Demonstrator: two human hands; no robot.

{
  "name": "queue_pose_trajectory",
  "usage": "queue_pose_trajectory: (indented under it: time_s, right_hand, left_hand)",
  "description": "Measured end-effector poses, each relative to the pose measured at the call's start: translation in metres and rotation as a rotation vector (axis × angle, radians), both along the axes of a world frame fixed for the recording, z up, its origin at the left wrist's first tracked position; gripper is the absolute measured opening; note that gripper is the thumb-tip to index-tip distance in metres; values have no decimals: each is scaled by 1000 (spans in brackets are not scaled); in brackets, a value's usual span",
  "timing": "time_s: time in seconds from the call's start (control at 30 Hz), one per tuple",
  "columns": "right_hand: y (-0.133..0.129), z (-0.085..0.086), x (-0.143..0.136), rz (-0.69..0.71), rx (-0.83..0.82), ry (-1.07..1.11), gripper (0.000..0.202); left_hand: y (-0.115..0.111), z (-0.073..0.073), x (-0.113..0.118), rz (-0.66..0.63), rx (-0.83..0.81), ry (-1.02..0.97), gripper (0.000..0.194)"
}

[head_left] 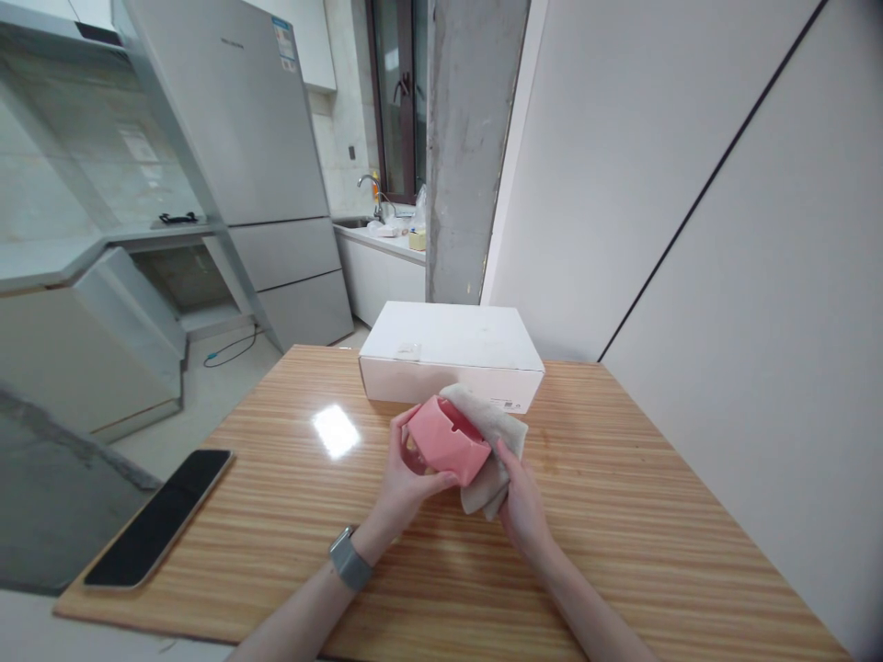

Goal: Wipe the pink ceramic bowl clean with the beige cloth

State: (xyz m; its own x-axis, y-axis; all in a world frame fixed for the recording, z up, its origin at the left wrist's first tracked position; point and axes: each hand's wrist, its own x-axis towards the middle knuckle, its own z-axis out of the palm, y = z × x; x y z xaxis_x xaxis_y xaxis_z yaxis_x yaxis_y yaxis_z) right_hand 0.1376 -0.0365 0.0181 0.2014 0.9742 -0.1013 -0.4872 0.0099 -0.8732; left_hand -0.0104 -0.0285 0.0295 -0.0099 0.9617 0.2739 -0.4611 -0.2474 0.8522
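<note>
A pink faceted container is tilted above the wooden table, its opening with a small notch facing up and to the right. My left hand grips it from the left and below, thumb along its lower edge. In my right hand is a folded light grey cloth, pressed against the container's right side. The fingers of my right hand are partly hidden behind the cloth. On my left wrist sits a watch with a grey band.
A white box lies just behind my hands at the table's far edge. A black flat panel rests at the left edge of the wooden table. Beyond stand a fridge, a sink counter and a concrete pillar.
</note>
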Motion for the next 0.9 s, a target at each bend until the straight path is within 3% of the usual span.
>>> queue_pose_trajectory:
  time_s: [0.23,0.47,0.53,0.67,0.9]
  right_hand:
    - [-3,2,-5,-26,-45,67,42]
    - [-2,2,-4,-13,-54,67,43]
    - [-2,0,-3,-14,-49,45,43]
    - [0,-5,-2,-32,-61,15,43]
    - [0,-6,1,-33,-35,-9,42]
  left_hand:
    - [5,-2,-3,22,-52,-22,96]
    - [0,8,1,1,-121,-60,94]
    - [-1,10,0,-49,-169,-117,86]
    - [2,11,-5,-169,-273,-281,50]
    - [4,6,-8,-258,-330,-335,50]
